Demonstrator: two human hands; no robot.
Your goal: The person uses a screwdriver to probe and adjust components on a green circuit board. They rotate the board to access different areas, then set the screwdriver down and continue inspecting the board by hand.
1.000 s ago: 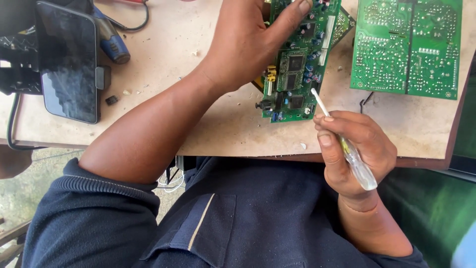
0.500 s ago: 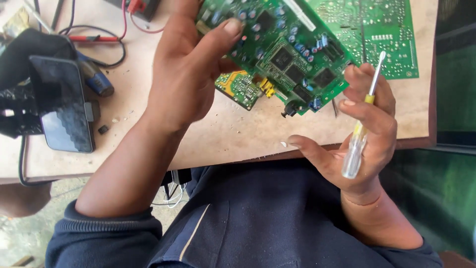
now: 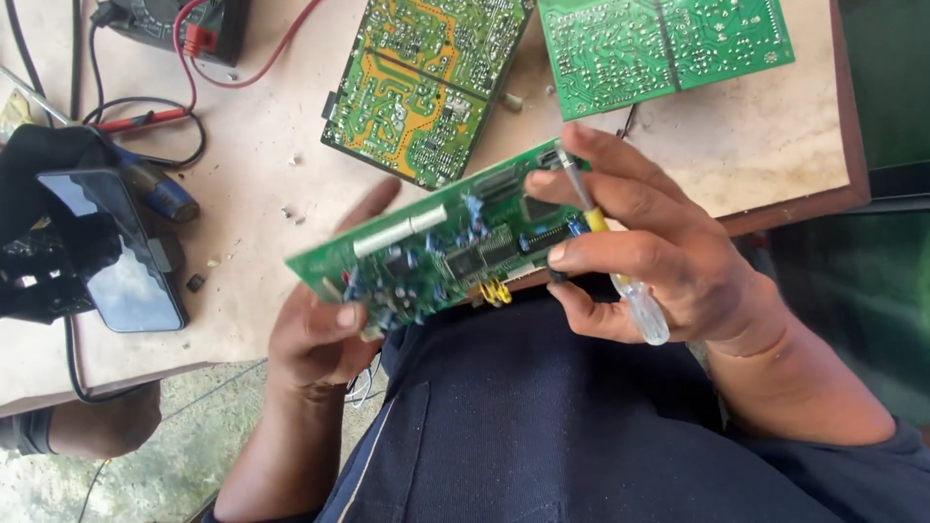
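Note:
I hold a green circuit board (image 3: pixel 436 247) with chips and blue parts above my lap, tilted, component side up. My left hand (image 3: pixel 325 334) grips its lower left edge from underneath, thumb on top. My right hand (image 3: pixel 659 261) steadies the board's right end with its fingers and also holds a small screwdriver (image 3: pixel 620 266) with a clear and yellow handle, tip pointing up by the board's far corner.
On the wooden table (image 3: pixel 262 194) lie a green-and-yellow circuit board (image 3: pixel 417 87), solder side up, and a larger green board (image 3: pixel 664 44). A phone (image 3: pixel 116 252) rests on a black holder at left. A multimeter (image 3: pixel 184 24) with red leads sits at the back left.
The board came off the table toward my lap. My left hand shifted from over its top to under its left edge. My right hand with the screwdriver closed onto its right end.

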